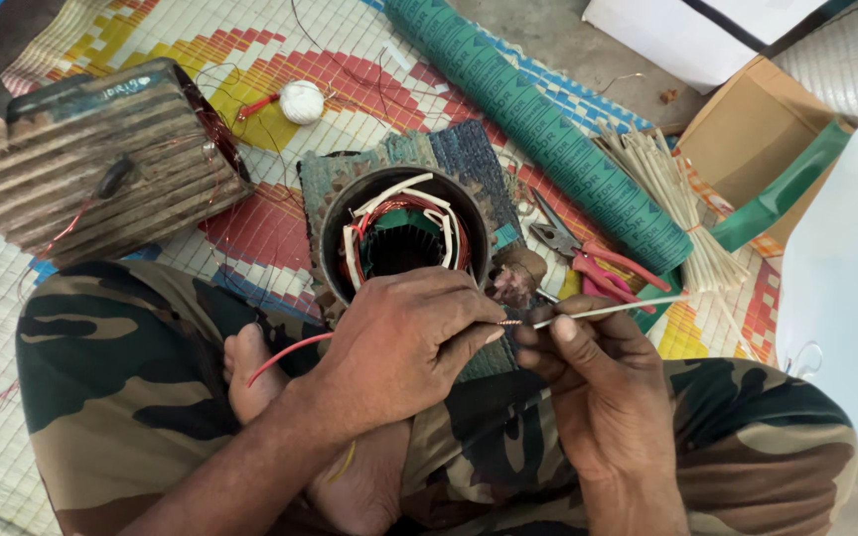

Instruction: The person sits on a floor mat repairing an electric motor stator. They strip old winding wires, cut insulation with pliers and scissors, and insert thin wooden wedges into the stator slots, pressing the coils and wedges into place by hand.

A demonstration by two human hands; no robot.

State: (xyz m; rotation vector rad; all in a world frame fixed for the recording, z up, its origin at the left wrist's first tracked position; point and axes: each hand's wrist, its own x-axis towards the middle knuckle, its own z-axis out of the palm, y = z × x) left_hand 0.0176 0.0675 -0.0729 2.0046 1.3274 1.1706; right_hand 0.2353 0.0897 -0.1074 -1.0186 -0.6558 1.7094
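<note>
- The left hand [404,342] pinches a twisted copper wire end [508,323], its grip clamped on it just in front of the round motor stator [404,233] between the person's knees.
- The right hand [588,362] has its grip closed on a thin white sleeve [613,311], which meets the copper tip.
- The fine strands could likely splay or snag at the sleeve mouth (they look frayed).
- The red lead [285,355] trails over a bare foot; a tug may jerk the joint.
- Red-handled pliers [588,260] lie near on the woven mat [250,60].
</note>
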